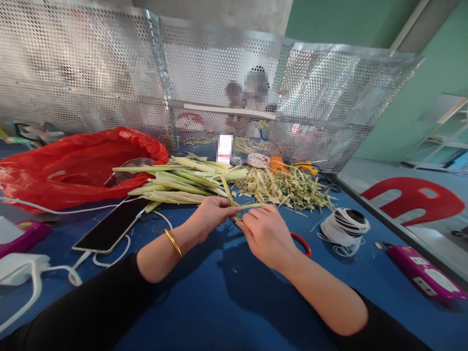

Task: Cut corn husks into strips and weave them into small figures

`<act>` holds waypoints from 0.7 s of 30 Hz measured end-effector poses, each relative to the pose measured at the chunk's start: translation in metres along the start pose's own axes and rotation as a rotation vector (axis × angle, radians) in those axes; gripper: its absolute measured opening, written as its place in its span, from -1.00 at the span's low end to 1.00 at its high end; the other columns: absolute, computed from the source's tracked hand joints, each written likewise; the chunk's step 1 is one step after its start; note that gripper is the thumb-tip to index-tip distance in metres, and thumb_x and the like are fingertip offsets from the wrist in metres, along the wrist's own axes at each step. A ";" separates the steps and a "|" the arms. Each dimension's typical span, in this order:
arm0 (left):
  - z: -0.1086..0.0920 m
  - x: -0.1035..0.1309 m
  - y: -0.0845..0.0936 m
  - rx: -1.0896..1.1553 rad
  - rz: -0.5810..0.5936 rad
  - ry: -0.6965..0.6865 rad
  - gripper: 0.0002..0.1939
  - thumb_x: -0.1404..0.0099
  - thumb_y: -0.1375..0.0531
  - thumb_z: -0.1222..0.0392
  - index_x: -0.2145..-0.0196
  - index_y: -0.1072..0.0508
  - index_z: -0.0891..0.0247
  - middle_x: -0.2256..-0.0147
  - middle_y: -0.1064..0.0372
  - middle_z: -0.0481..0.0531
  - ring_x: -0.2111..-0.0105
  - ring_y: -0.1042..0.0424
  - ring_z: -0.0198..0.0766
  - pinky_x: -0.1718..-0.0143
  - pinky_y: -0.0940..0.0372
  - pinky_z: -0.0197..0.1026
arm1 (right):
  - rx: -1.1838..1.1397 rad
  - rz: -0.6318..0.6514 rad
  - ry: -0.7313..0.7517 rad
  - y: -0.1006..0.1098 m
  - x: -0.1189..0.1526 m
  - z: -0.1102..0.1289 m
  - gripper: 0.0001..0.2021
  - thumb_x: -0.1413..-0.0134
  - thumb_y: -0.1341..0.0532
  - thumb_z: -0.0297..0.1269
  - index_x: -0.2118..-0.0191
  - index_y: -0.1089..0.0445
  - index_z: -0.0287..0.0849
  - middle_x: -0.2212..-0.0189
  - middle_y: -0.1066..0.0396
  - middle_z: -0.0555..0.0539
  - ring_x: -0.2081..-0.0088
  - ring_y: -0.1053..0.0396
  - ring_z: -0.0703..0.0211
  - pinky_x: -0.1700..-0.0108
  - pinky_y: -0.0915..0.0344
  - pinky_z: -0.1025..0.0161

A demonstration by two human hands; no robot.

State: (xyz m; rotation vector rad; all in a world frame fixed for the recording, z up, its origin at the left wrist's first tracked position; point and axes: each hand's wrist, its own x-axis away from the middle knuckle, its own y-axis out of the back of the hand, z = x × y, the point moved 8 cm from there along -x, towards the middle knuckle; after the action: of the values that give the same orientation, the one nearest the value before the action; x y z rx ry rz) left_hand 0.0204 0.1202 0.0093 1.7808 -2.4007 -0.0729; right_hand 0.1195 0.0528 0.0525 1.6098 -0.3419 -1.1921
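Note:
Near the middle of the blue table, my left hand (pixel 214 214) pinches a pale green leaf strip (pixel 227 190) that stands up from its fingertips. My right hand (pixel 268 234) is closed on a strip (pixel 252 206) of the same kind, which crosses the first between the two hands. Both hands nearly touch, and the fingers partly hide where the strips meet. Beyond them lies a pile of long pale green stalks (pixel 183 180), with a heap of dried leafy sprigs (pixel 288 187) to its right. A red ring-shaped handle (pixel 302 243) shows behind my right wrist.
A red plastic bag (pixel 84 168) stands at the back left, with a cabled phone (pixel 111 226) in front. A spool of white string (pixel 345 226) and a purple packet (pixel 426 270) lie on the right. Perforated metal panels (pixel 219 63) border the back; people are behind them.

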 end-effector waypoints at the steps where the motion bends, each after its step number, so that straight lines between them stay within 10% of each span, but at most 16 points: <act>1: -0.001 0.001 -0.001 -0.043 0.044 0.004 -0.72 0.03 -0.32 0.00 0.55 -0.52 0.31 0.71 -0.17 -0.14 0.70 0.08 -0.49 0.65 0.20 -0.31 | -0.065 -0.011 -0.046 0.006 -0.001 -0.006 -0.71 -0.24 -0.05 -0.22 0.41 -0.40 -0.23 0.46 -0.41 -0.10 0.37 -0.30 0.14 0.21 -0.05 0.17; 6: 0.000 0.012 -0.022 -0.146 0.318 0.048 -0.63 -0.04 -0.27 -0.10 0.46 -0.52 0.33 0.63 -0.29 -0.10 0.67 0.01 -0.48 0.63 0.15 -0.32 | -0.559 0.058 -0.473 0.002 0.002 -0.059 -0.72 -0.17 -0.12 -0.09 0.36 -0.45 -0.16 0.41 -0.44 -0.05 0.37 -0.32 0.17 0.29 -0.16 0.23; 10: 0.009 0.018 -0.036 -0.172 0.403 0.071 -0.61 -0.10 -0.20 -0.11 0.45 -0.52 0.32 0.63 -0.32 -0.08 0.66 -0.03 -0.45 0.59 0.08 -0.32 | -1.075 0.248 -0.561 -0.031 0.004 -0.052 -0.77 -0.01 -0.24 -0.11 0.37 -0.45 -0.20 0.47 -0.41 0.00 0.42 -0.31 0.23 0.32 -0.21 0.27; 21: 0.005 0.021 -0.048 -0.263 0.347 -0.051 -0.69 -0.09 -0.20 0.05 0.64 -0.42 0.33 0.67 -0.16 -0.13 0.59 -0.09 -0.41 0.53 0.03 -0.28 | -1.212 -0.167 -0.790 -0.034 0.016 -0.063 -0.79 0.14 -0.29 -0.19 0.60 -0.37 -0.21 0.72 -0.24 0.09 0.60 -0.17 0.31 0.51 -0.09 0.31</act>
State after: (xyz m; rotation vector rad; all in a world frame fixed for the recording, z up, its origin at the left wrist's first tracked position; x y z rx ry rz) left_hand 0.0596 0.0862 -0.0001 1.2495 -2.5560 -0.3776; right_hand 0.1671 0.0906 0.0118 0.0937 0.0695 -1.6516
